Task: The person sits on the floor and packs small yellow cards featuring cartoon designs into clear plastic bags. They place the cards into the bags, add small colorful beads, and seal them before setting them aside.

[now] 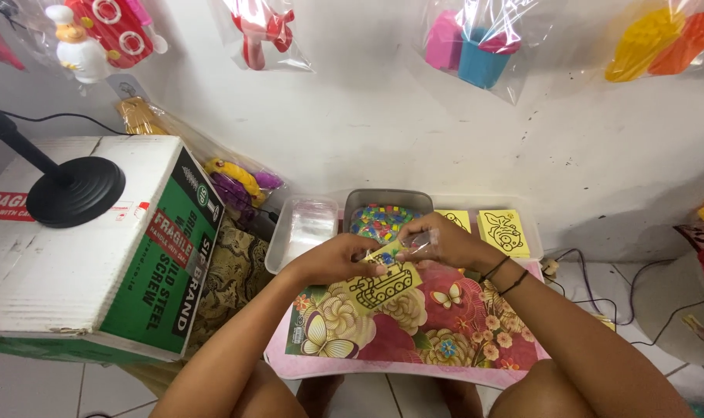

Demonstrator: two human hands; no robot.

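**Pinching a yellow card and a small clear bag over a floral tray**

Holding sits at the centre of this scene: the fingers of the left hand [338, 260] close narrowly on the upper edge of a yellow card printed with a black outline drawing [383, 285], keeping it tilted above the flower-patterned lap tray [414, 340], probably so its face stays readable from above. Just beside it, the fingertips of the right hand [437, 241] are pinched around a small clear plastic bag [415, 244], which touches the card's top corner; the two hands meet there, apparently so the card and the bag's mouth line up. Whether the card has entered the bag cannot be told. Two dark bands circle the right wrist [504, 275].

Beyond the tray's far edge, against the wall, stands a grey tub of small multicoloured pieces [383, 220], within easy reach of both hands. To the tub's left is a clear plastic container [305, 229]; to its right lie more yellow outline cards [504, 232], flat and face up in a shallow tray.

Left of the floral tray, a large cardboard box [96, 255] carries a black round-based stand [75, 190]. Bagged plastic toys [476, 42] hang on the wall above.
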